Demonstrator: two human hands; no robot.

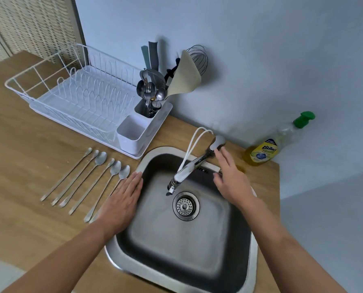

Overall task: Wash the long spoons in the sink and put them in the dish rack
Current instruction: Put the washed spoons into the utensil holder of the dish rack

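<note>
Several long steel spoons (79, 178) lie side by side on the wooden counter, left of the steel sink (237, 259). My left hand (123, 199) rests flat and open at the sink's left rim, covering part of the nearest spoon's handle. My right hand (231, 176) hovers open over the sink's back right corner, fingertips near the tap lever (218, 141). The tap spout (184, 172) points down over the drain (185, 205). No water runs. The white dish rack (85, 96) stands at the back left, bare of dishes.
A white cutlery cup (131, 133) sits at the rack's near right corner. Behind it a steel holder (150, 104) is full of utensils, a spatula and a whisk. A yellow dish soap bottle (265, 153) with a green pump stands right of the tap. The counter ends just right of the sink.
</note>
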